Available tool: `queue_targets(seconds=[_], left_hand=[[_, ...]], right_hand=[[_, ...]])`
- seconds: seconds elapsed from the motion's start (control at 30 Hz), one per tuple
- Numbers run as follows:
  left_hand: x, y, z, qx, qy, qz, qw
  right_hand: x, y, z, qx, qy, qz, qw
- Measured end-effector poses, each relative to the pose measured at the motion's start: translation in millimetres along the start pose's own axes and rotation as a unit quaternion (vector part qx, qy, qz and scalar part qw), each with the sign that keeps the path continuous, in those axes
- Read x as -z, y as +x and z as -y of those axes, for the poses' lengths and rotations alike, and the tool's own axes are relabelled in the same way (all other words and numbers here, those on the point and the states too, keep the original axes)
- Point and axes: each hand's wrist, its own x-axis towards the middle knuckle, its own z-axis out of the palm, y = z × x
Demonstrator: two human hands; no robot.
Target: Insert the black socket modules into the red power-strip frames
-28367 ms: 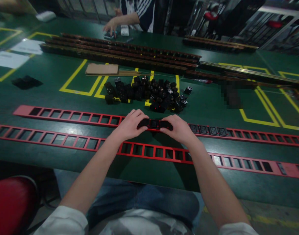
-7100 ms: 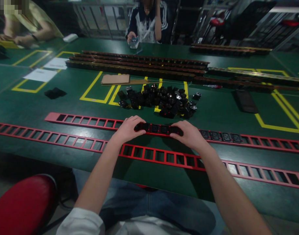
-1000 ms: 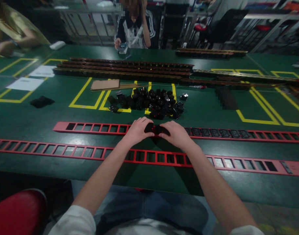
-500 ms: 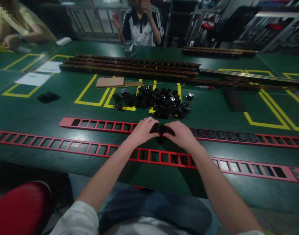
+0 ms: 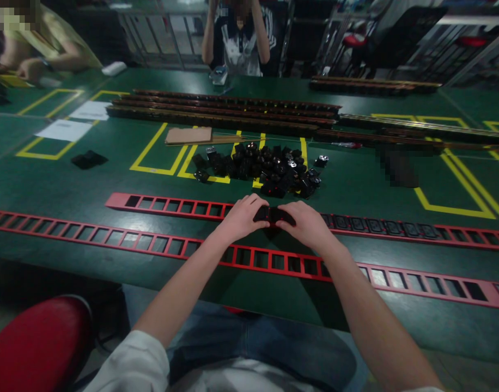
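Over the farther red slotted strip [image 5: 180, 207], my left hand [image 5: 246, 218] grips a small black part [image 5: 262, 214] between thumb and fingers. Close to its right, my right hand [image 5: 305, 222] pinches another dark part [image 5: 284, 216]. The two parts sit side by side above the strip; whether they join cannot be seen. Black square pieces [image 5: 376, 226] fill several slots right of my hands. A nearer red strip [image 5: 269, 260] with open slots passes beneath my forearms. Beyond my hands lies a heap of small black parts [image 5: 260, 166].
Long dark strips [image 5: 225, 111] lie across the back of the green table [image 5: 122, 261]. Cardboard [image 5: 189, 135], white papers [image 5: 64, 130] and a black item [image 5: 89, 159] lie at left. Two people sit beyond the table. A red stool [image 5: 41, 343] stands at lower left.
The view has shifted slightly. My hands keep nearly the same place and grip. The person opposite has raised both hands to the head.
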Motion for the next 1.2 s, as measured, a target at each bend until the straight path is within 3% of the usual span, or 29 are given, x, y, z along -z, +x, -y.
queue_targets(seconds=[0.53, 0.83, 1.2], left_hand=[[0.2, -2.0, 1.3, 0.005, 0.027, -0.016, 0.999], [1.0, -3.1, 0.3, 0.009, 0.027, 0.002, 1.000], [10.3, -10.2, 0.6, 0.012, 0.008, -0.026, 1.000]], right_hand=[[-1.0, 0.0, -0.5, 0.002, -0.010, 0.004, 1.000], [0.4, 0.3, 1.3, -0.004, -0.011, 0.007, 1.000], [3.4, 0.2, 3.7, -0.006, -0.001, 0.010, 1.000]])
